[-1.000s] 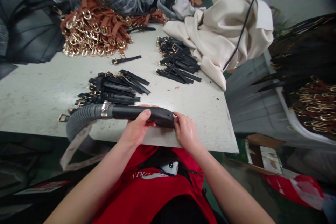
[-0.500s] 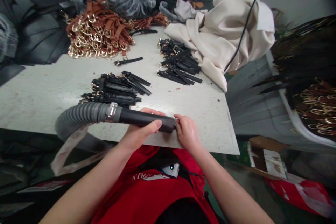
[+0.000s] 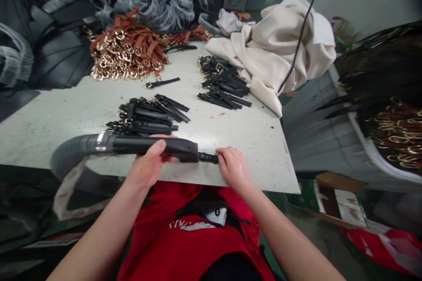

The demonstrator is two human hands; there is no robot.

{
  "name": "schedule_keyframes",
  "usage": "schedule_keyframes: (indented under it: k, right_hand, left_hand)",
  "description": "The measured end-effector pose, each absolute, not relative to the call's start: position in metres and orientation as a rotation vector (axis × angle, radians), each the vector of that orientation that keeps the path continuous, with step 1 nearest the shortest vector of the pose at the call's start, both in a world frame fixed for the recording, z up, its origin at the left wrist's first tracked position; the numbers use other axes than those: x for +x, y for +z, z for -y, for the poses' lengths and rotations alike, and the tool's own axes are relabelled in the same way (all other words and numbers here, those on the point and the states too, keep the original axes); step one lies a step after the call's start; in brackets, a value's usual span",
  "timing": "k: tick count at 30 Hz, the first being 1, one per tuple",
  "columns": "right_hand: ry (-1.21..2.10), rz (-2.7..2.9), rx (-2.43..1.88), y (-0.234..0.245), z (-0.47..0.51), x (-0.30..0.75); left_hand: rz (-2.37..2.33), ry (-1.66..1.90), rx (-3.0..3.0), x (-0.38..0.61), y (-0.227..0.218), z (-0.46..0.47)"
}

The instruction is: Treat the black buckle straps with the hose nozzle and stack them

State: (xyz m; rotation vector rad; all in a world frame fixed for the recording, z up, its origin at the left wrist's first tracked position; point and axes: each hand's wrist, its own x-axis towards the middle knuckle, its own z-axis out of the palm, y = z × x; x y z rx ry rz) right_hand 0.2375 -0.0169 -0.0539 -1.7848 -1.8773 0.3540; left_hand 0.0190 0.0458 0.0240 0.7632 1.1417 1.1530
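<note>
My left hand is wrapped round a black hose nozzle, which joins a grey ribbed hose at a metal clamp. At the nozzle's mouth a short black buckle strap shows; its left end is at or inside the opening, and I cannot tell which. My right hand pinches the strap's right end just above the table's front edge. Behind the nozzle lies a pile of black buckle straps. A second pile of black straps sits further back to the right.
Brown straps with gold clasps are heaped at the back left of the white table. Cream fabric covers the back right corner, crossed by a black cable. A grey bin and an open cardboard box stand to the right.
My left hand has moved left with the nozzle, pulling its mouth away from my right hand. More of the black strap now shows between them. My right hand has hardly moved.
</note>
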Motion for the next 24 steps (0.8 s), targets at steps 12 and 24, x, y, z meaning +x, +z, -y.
schedule_keyframes:
  k: [12, 24]
  right_hand:
    - [0.194, 2.065, -1.79, -0.053, 0.017, 0.237]
    - [-0.013, 2.127, -1.914, -0.046, 0.004, 0.236]
  left_hand:
    - [-1.024, 1.187, 0.991, 0.006, 0.034, -0.022]
    - [-0.965, 1.131, 1.185, 0.046, 0.008, -0.04]
